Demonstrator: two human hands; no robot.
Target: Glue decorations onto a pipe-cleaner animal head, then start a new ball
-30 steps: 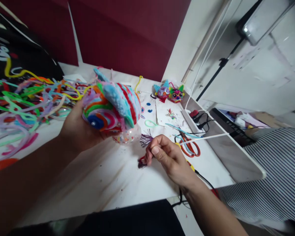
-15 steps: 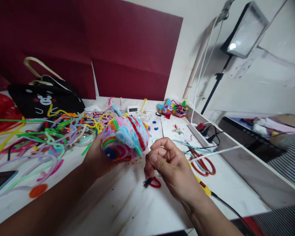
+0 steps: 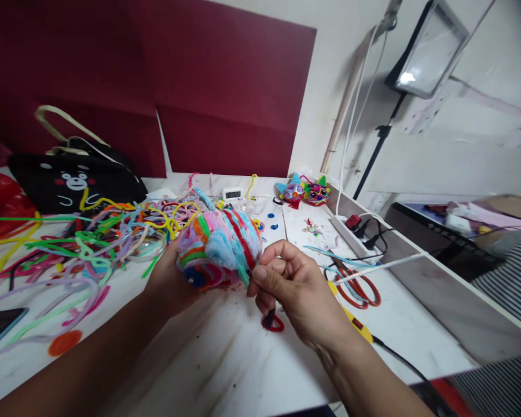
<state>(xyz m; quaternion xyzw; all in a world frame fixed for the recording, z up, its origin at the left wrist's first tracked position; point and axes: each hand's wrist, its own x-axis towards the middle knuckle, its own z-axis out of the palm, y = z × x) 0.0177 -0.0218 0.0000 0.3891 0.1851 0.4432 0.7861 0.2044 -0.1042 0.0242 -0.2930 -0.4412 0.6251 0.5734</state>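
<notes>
The left hand point(image 3: 167, 278) is clamped on the striped fuzzy ball point(image 3: 219, 246), cupping its near left side; the fingers beneath are mostly hidden. The right hand point(image 3: 293, 281) has thumb and forefinger together at the ball's right edge, pinching a dark thread point(image 3: 268, 319) whose tuft shows below the curled fingers. Whether those fingertips press on the ball cannot be told. A red loop point(image 3: 278, 325) lies against the tuft, just under the right hand.

Left of and beyond the left grip spreads a tangle of fuzzy sticks point(image 3: 87, 246), with an orange disc point(image 3: 65, 343) nearer the forearm. To the right of the right hand are scissors point(image 3: 364, 294) with orange handles, and a yellow tool point(image 3: 361, 328) beside the wrist. Well beyond both grips sit two small toys point(image 3: 316, 193) and a white clock point(image 3: 231, 194).
</notes>
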